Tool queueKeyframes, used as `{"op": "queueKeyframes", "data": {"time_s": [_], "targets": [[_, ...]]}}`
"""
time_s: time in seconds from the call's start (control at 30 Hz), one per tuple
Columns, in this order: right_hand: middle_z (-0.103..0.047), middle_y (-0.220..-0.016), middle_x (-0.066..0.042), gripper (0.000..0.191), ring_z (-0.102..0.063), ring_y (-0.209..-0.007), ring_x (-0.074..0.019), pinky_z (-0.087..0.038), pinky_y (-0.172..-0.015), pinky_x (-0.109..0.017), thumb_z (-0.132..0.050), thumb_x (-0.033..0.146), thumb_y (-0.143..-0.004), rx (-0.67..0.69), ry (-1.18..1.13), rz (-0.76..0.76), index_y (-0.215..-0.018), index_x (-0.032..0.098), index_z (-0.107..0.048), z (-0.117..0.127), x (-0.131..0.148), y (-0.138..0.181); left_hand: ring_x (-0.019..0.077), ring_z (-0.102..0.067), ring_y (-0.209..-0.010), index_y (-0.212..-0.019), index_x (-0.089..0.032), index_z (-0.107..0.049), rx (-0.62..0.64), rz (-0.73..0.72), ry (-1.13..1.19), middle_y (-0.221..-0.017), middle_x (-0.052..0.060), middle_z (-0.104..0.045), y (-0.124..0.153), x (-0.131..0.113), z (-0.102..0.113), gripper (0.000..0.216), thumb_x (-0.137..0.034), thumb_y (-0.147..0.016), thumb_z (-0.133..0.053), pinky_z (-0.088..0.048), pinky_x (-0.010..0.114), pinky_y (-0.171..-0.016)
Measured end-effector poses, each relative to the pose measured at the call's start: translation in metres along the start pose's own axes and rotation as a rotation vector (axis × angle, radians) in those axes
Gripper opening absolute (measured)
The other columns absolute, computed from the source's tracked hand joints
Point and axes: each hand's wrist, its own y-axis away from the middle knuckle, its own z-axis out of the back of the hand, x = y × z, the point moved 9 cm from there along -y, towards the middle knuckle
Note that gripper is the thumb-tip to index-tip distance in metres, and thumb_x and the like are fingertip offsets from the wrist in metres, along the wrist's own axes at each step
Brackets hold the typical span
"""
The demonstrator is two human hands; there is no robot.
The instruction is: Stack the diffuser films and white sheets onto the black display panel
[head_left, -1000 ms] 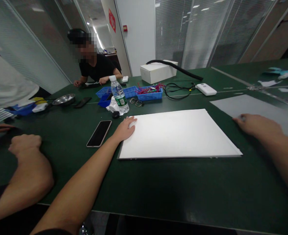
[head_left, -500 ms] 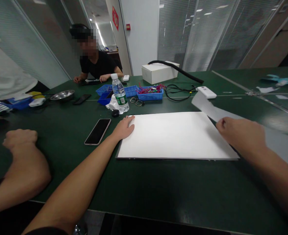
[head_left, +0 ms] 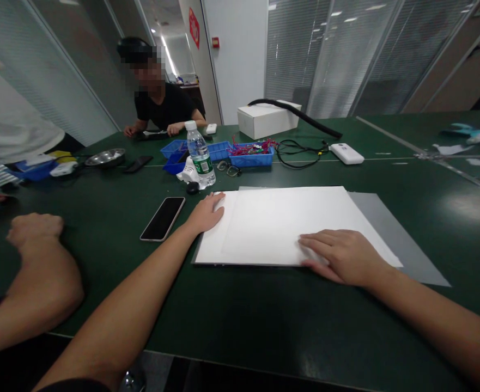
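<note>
A flat, bright white panel [head_left: 209, 250] with a thin dark edge lies on the green table; it looks lit. A thin sheet of paper [head_left: 403, 239] covers most of it and sticks out past its right side, where it looks grey. My left hand [head_left: 207, 212] rests on the panel's left edge, fingers spread, to the left of the sheet. Over the sheet's lower right part is my right hand [head_left: 341, 256], palm down with fingers stretched out and slightly blurred. Whether it presses on the paper I cannot tell.
Left of the panel lies a phone [head_left: 163, 219]. Behind stand a water bottle [head_left: 201, 155], blue trays [head_left: 251, 159] with wires, a black cable [head_left: 297, 155] and a white box [head_left: 264, 121]. A neighbour's bent arm [head_left: 47, 267] rests at left; another person [head_left: 164, 111] sits across.
The sheet, held up at the right by my right hand before, now lies over the panel. My right hand has let go and moved left onto it. My left hand has stayed put.
</note>
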Motion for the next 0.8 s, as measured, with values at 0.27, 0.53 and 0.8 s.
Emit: {"op": "queueKeyframes", "data": {"time_s": [0.27, 0.53, 0.8], "targets": [[-0.074, -0.107, -0.022, 0.081, -0.071, -0.086, -0.0376, -0.057, -0.074, -0.051, -0.028, 0.077, -0.110, 0.240, 0.143, -0.893, -0.126, 0.019, -0.082, -0.009, -0.159, 0.067, 0.0399, -0.048, -0.159, -0.145, -0.025, -0.073, 0.009, 0.000, -0.002, -0.158, 0.004, -0.067, 0.000, 0.000, 0.000, 0.062, -0.034, -0.084, -0.067, -0.033, 0.056, -0.135], [-0.073, -0.103, -0.022, 0.095, -0.069, -0.081, -0.0349, -0.058, -0.076, -0.056, -0.019, 0.086, -0.105, 0.326, 0.104, -0.954, -0.124, 0.017, -0.082, -0.026, -0.179, 0.087, 0.0400, -0.045, -0.160, -0.147, -0.021, -0.071, 0.026, 0.002, -0.007, -0.161, 0.008, -0.063, 0.000, -0.002, -0.001, 0.061, -0.041, -0.090, -0.065, -0.032, 0.056, -0.135], [-0.072, -0.122, -0.015, 0.089, -0.069, -0.104, -0.0348, -0.057, -0.095, -0.056, -0.015, 0.080, -0.110, 0.294, 0.108, -0.769, -0.126, 0.021, -0.080, -0.030, -0.134, 0.053, 0.0393, -0.044, -0.161, -0.145, -0.018, -0.071, 0.038, -0.012, 0.012, -0.162, 0.013, -0.062, 0.001, -0.004, -0.002, 0.064, -0.058, -0.096, -0.063, -0.032, 0.055, -0.134]]}}
